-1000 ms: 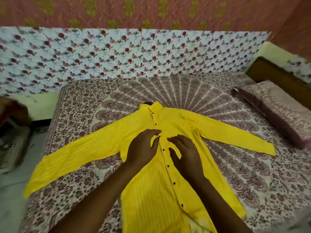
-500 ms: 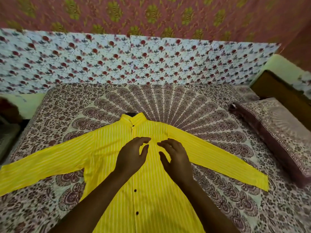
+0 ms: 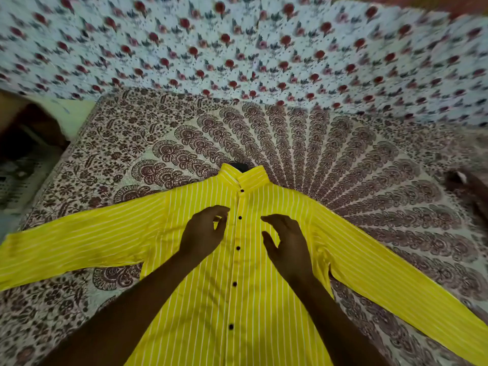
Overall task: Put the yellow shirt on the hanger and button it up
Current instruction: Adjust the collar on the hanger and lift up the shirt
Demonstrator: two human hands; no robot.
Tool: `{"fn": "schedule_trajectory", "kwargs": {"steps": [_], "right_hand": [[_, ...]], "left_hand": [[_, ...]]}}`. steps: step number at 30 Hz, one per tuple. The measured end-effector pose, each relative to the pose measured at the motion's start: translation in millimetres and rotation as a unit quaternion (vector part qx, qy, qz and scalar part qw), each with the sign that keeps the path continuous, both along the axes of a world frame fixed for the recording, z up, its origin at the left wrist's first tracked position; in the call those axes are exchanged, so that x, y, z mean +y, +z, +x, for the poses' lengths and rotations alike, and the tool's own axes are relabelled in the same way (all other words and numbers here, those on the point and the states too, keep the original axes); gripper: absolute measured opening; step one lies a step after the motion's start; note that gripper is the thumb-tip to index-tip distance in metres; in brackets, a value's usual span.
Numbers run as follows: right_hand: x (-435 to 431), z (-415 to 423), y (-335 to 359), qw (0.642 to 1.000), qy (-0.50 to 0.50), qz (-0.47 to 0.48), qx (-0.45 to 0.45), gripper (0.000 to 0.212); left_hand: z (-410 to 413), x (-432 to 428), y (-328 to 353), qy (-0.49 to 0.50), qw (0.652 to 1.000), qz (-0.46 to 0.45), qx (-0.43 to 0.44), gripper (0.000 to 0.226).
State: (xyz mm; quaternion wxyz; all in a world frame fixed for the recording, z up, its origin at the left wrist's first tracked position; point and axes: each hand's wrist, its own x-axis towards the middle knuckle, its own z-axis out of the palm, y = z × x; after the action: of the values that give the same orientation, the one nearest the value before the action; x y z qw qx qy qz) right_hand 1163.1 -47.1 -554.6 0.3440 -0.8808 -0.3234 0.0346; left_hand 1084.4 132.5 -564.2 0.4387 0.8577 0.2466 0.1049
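Note:
The yellow shirt with thin white stripes lies flat on the bed, front up, sleeves spread to both sides. Its placket is closed, with several dark buttons running down the middle. A dark bit of the hanger pokes out of the collar; the rest is hidden inside the shirt. My left hand hovers over the chest just left of the placket, fingers curled and apart, holding nothing. My right hand is just right of the placket, fingers spread, also empty.
The bed carries a brown peacock-pattern cover. A white floral cloth hangs behind it. A pillow lies at the right edge. Dark objects sit off the bed at the left.
Both hands have drawn apart from the placket, left hand leftward and right hand rightward, letting go of the cloth. The camera has tilted down and closer to the shirt.

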Motion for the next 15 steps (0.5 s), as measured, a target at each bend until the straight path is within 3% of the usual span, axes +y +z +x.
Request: {"fn": "schedule_trajectory", "kwargs": {"steps": [6,10,12,15], "right_hand": [[61.2,82.4,-52.3,0.993,-0.033,-0.013,0.112,0.033],[107.4,145.8,-85.7,0.989,-0.081,-0.03,0.119,0.023],[127.8,175.2,-96.4,0.984,-0.131,-0.051,0.109,0.023],[151.3,210.5,-120.6,0.96,-0.2,-0.066,0.183,0.027]], "left_hand": [[77.5,66.6,-62.4,0.036,0.999,0.01,0.034,0.021],[143.4,103.8,-101.1,-0.004,0.994,0.036,0.101,0.049],[175.3,115.2,-110.0,-0.022,0.985,0.012,0.171,0.056],[212.5,121.9,-121.4,-0.021,0.981,-0.078,0.177,0.059]]}}
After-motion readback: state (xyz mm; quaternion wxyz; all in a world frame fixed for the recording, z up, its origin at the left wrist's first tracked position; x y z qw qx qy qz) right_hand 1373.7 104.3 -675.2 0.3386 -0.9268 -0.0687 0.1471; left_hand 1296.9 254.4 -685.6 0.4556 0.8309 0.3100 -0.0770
